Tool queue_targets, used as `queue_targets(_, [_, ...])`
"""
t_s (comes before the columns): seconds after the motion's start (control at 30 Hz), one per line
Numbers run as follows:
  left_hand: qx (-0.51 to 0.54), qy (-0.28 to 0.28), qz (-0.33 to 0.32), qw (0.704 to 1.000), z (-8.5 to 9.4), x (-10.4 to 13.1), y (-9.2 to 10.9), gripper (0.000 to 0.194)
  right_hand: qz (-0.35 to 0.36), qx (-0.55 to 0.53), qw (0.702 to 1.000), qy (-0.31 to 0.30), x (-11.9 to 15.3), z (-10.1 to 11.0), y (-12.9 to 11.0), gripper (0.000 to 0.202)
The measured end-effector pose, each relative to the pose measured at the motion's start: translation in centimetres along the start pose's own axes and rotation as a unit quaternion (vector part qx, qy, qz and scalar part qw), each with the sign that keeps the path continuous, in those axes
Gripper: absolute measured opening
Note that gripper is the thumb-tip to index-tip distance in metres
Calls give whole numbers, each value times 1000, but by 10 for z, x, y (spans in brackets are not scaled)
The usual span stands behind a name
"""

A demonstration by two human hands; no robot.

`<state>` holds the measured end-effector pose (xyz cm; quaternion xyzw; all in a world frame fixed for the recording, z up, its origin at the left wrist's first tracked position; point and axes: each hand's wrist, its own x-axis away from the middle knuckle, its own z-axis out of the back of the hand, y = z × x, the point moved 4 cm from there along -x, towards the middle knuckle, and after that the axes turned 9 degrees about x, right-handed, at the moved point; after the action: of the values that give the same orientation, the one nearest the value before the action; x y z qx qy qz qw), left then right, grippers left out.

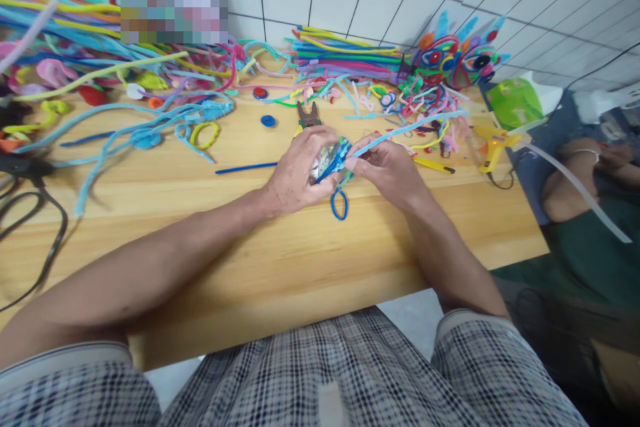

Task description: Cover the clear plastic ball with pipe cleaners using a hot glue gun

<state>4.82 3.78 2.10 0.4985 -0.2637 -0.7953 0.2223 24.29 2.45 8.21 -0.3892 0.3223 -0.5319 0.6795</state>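
Observation:
Over the middle of the table, my left hand (300,170) is wrapped round a small rounded piece with shiny clear-green and blue patches (336,159); its exact kind is hard to make out. My right hand (393,170) pinches a light blue pipe cleaner (415,130) against the right side of that piece, its long end slanting up to the right. Just below the hands, a dark blue pipe cleaner loop (339,205) shows. Pliers (309,113) lie right behind my left hand, jaws away from me. A straight dark blue pipe cleaner (245,168) lies left of it.
Piles of coloured pipe cleaners (345,57) line the tiled wall. A yellow glue gun (497,147) and a yellow cutter knife (434,165) lie to the right. Black cable (55,240) curls at left. Another person's arm (573,177) is beyond the right edge.

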Motion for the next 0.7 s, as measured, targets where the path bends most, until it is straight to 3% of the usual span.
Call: queue_targets(0.7, [4, -14, 13, 1000, 2, 0, 1, 56, 36, 120, 991, 52, 5, 0, -11, 16])
